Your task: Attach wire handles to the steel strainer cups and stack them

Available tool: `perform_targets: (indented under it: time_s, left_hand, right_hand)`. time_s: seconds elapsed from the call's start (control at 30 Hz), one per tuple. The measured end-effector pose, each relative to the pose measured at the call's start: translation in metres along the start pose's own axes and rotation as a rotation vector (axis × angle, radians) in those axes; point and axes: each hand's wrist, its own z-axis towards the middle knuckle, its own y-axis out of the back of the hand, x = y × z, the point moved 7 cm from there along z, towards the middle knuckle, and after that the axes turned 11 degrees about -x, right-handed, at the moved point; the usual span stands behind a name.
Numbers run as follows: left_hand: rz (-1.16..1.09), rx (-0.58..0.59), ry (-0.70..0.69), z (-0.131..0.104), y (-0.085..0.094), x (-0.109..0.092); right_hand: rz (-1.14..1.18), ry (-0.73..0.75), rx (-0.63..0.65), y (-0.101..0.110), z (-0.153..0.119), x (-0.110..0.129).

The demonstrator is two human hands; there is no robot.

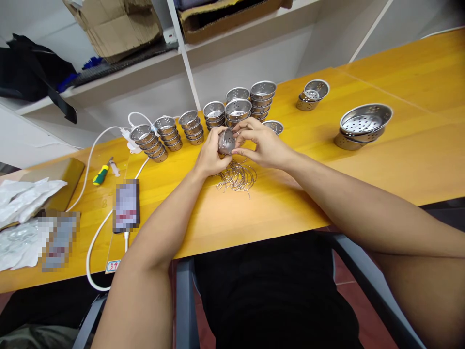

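Note:
My left hand is wrapped round a small perforated metal cup, tipped so that its holed bottom faces me. At the cup's right side, my right hand has thumb and fingers pinched on a thin bent wire, part of which curves across the cup. The fingers hide where the wire meets the cup. Just below both hands lies a loose pile of curved metal wires on the wooden table. Another perforated cup sits behind my right hand, partly covered by it.
Stacks of perforated cups line the table's back, with taller stacks behind my hands. More cups stand at right. A charging phone, white cable, green screwdriver and plastic bags lie at left.

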Motion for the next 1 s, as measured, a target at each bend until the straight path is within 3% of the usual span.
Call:
perform_targets:
  time_s: [0.1, 0.2, 0.27, 0.4, 0.53, 0.7, 0.87, 1.0]
  left_hand:
    - [-0.021, -0.016, -0.021, 0.002, 0.003, 0.002]
    - [-0.044, -0.07, -0.029, 0.002, 0.01, 0.012]
    - [-0.031, -0.141, -0.002, 0.0, 0.016, 0.028]
    - [0.04, -0.32, 0.075, -0.006, 0.028, 0.059]
    - [0.048, -0.338, 0.085, -0.01, 0.023, 0.064]
    - [0.023, -0.265, 0.067, -0.008, 0.013, 0.047]
    - [0.007, -0.28, 0.029, -0.006, 0.015, 0.036]
    - [-0.002, -0.219, -0.026, -0.003, 0.015, 0.024]
  right_hand:
    - [0.005, -0.017, -0.067, -0.002, 0.0, 0.003]
    - [0.065, 0.03, -0.053, 0.003, 0.002, 0.008]
    - [0.102, 0.05, 0.029, 0.007, 0.003, 0.006]
    - [0.083, 0.014, 0.321, 0.0, -0.007, -0.008]
    - [0.027, 0.005, 0.44, -0.013, -0.017, -0.014]
    - [0.005, 0.035, 0.179, 0.002, -0.003, -0.001]
    - [0.009, 0.01, 0.133, 0.01, 0.001, 0.006]
    - [0.015, -0.031, -0.06, 0.019, 0.004, 0.01]
